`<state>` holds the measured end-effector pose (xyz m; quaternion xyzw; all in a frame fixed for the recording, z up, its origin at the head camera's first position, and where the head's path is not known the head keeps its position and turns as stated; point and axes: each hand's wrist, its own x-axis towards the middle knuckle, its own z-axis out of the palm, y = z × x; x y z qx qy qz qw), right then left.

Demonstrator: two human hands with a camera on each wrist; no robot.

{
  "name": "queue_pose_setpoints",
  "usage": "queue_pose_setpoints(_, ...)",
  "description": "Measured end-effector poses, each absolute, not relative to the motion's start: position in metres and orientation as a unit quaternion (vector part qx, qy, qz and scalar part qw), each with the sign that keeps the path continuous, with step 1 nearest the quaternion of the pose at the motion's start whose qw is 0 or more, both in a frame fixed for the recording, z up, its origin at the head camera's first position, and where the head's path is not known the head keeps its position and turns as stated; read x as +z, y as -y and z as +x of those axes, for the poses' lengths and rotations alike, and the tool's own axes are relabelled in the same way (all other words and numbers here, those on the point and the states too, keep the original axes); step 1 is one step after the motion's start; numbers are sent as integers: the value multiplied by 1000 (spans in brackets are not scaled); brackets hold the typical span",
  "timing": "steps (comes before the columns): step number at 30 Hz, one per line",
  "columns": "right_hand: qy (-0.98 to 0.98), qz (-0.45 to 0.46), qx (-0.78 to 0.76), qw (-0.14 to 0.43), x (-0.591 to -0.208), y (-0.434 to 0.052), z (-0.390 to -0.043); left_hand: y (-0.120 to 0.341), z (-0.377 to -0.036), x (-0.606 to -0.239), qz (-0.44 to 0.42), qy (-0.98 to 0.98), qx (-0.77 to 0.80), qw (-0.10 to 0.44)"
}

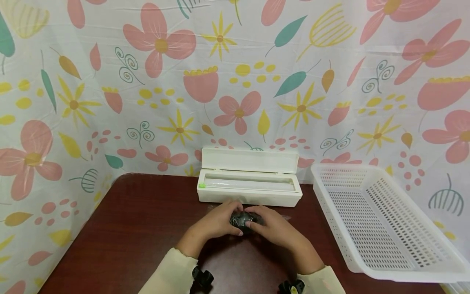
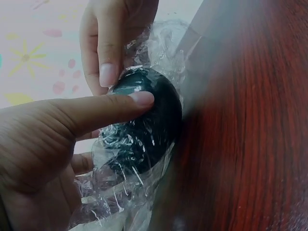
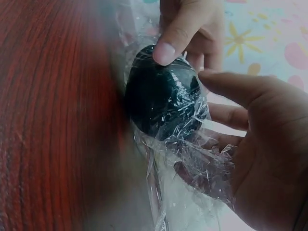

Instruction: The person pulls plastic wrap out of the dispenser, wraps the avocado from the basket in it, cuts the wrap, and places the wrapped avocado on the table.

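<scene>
A dark, glossy, rounded object (image 1: 240, 220) is wrapped in clear cling film (image 2: 166, 43) at the table's middle; its exact kind cannot be told. My left hand (image 1: 219, 220) holds it from the left, thumb pressed on its surface in the left wrist view and fingers behind. From the other side my right hand (image 1: 275, 226) grips it, with its thumb near the top edge and its fingers curved behind the film in the right wrist view. Loose, crumpled film (image 3: 202, 159) spreads around the object and over the fingers. Part of the underside is hidden.
Just behind the hands stands a white cling film dispenser (image 1: 249, 199), lid raised, with a film roll (image 1: 249, 184) and a green slider (image 1: 202, 185). A white perforated basket (image 1: 332, 228) sits at the right of the dark red wooden table (image 1: 136, 237). A flowered cloth (image 1: 235, 81) hangs behind.
</scene>
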<state>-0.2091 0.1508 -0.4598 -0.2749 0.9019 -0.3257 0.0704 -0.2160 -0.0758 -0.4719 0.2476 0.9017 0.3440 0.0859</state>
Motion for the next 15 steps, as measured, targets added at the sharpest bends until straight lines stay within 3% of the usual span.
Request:
queue_pose_setpoints(9,-892,-321,-316,35,-457,-151,-210,79,-218,-470,239,-896,360,104)
queue_pose_setpoints(15,-892,-327,-310,44,-457,-151,-209,81,-219,-471,221,-889,379,131)
